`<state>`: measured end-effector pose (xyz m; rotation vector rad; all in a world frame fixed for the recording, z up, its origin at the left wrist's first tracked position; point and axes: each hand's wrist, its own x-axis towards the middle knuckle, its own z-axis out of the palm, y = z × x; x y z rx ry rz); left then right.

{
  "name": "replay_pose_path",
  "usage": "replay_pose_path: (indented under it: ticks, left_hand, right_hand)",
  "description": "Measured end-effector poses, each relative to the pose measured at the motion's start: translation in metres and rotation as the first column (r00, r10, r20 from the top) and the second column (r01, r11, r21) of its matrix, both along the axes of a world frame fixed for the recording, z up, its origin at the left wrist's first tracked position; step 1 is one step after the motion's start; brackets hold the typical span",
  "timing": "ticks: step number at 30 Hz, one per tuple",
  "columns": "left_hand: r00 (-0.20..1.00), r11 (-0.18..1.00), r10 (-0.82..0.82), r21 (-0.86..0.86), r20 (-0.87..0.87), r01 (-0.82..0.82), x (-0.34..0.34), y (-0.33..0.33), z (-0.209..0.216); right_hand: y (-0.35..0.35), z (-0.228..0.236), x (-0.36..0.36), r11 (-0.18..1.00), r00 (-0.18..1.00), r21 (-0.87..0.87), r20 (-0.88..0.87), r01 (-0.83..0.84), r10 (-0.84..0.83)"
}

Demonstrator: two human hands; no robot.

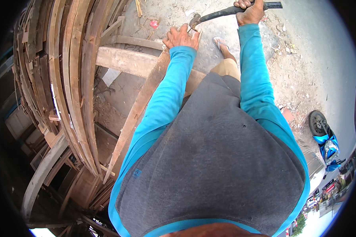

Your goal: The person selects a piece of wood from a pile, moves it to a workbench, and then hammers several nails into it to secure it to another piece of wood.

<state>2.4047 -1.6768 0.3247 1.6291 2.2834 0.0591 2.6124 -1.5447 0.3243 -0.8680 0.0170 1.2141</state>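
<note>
My right hand (251, 14) is wrapped round the dark handle of a hammer (221, 14). The hammer's worn metal head points left and sits right by the fingertips of my left hand (180, 37). Fingers bent, my left hand grips the upper end of a long wooden plank (140, 98), which slants down to the lower left. A thin dark bit shows between the hammer head and those fingers; whether it is a nail or part of the hammer, I cannot tell. Under the slanting plank, a wider pale board (124, 60) lies crosswise.
Long, weathered timber strips (73, 79) are stacked along the left. My sandalled foot (221, 44) stands on dusty ground beyond the boards. Rubble (290, 49) is scattered at the right, and a blue motorcycle (326, 142) is parked farther right.
</note>
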Motion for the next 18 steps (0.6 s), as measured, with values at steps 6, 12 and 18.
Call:
replay_pose_path:
  ticks: [6,12,18]
  left_hand:
    - [0.995,0.998,-0.052,0.043,-0.081,0.055,0.000,-0.002,-0.007]
    - [0.997,0.998,-0.044,0.045,-0.066,0.047,-0.001,-0.003,-0.002]
    - [0.992,0.971,-0.121,0.214,0.046,0.108,-0.007,-0.014,0.012]
  right_hand:
    - [-0.022,-0.001,0.007,0.994,0.994,-0.025,-0.031,0.102,-0.103]
    - [-0.033,0.017,-0.001,0.995,0.988,0.045,-0.131,0.093,-0.087]
    - [-0.013,0.080,-0.026,0.925,0.930,0.362,0.366,-0.120,-0.023]
